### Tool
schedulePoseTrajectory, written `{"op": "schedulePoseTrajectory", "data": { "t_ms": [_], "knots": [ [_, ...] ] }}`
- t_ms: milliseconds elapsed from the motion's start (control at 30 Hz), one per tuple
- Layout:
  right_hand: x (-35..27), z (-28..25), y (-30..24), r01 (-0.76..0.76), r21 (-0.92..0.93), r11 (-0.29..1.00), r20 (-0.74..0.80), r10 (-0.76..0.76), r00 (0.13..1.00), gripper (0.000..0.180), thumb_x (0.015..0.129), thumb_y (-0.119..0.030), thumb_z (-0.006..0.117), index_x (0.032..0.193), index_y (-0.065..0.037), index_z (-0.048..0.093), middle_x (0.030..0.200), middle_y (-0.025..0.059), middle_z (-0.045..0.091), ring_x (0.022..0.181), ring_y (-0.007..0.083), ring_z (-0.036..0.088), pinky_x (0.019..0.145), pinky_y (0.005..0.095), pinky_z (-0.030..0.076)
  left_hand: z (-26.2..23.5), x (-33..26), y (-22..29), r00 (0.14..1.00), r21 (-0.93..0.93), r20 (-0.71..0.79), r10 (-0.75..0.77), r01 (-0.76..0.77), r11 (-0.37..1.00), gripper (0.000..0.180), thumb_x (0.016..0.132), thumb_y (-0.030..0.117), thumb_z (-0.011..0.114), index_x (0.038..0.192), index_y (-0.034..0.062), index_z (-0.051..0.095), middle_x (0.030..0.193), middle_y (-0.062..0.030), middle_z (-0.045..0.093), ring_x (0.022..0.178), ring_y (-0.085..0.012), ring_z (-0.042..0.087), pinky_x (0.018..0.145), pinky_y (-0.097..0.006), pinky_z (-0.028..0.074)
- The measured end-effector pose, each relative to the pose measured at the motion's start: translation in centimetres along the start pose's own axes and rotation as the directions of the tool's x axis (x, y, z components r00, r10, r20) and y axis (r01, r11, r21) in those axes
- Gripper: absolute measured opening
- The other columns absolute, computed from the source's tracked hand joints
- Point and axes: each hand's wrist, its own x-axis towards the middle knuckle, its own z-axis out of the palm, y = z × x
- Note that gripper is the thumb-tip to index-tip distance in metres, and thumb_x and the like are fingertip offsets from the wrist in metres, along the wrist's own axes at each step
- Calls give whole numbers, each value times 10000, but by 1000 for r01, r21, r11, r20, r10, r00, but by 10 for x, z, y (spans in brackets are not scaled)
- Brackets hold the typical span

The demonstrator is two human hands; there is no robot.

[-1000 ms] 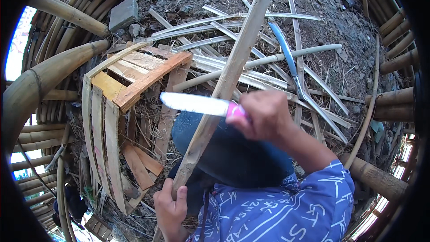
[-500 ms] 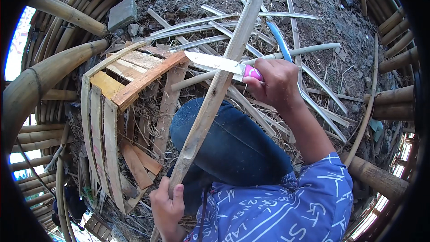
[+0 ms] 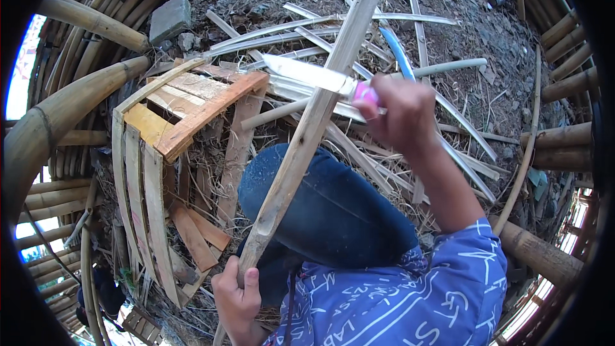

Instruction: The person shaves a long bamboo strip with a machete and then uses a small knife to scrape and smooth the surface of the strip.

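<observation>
A long strip of wood [image 3: 295,160] slants from the lower middle up past the top edge, crossing over my bent knee in dark jeans. Near its lower end my left hand [image 3: 237,293] is wrapped round it, thumb on top. My right hand [image 3: 402,112] grips a knife [image 3: 304,73] by its pink handle. The broad, pale blade lies across the upper part of the strip and points left; it is blurred by motion. Whether the edge touches the wood I cannot tell.
A slatted wooden crate [image 3: 214,115] stands left of my knee. Several split strips [image 3: 275,35] lie crossed on the littered ground, with a blue strip [image 3: 398,51] and a pale pole [image 3: 448,68] among them. Bamboo poles [image 3: 83,99] line both sides. A grey block [image 3: 170,19] sits at the far left.
The knife and my right hand have shifted slightly, and the blade now tilts more steeply, its tip higher. My left hand keeps its hold low on the strip.
</observation>
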Motion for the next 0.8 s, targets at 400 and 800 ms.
{"op": "schedulePoseTrajectory", "data": {
  "t_ms": [400,800],
  "knots": [
    [0,8,-25,149,175,973,-28,-146,989,442,817,-477,648,614,-96,551,499,63,534,419,219,559,401,336,425,-6,-5,-18,994,-4,-51,-93,93,996,390,879,352,561,794,-26,524,518,-171,442,473,-374,466,482,-404,345],
    [0,14,-35,173,211,962,-48,-167,985,459,836,-471,642,600,-98,517,472,53,480,415,228,528,414,344,410,-11,-3,-35,995,20,-24,-93,94,995,401,867,366,570,824,-31,538,518,-169,433,464,-365,458,483,-393,339]
  ]
}}
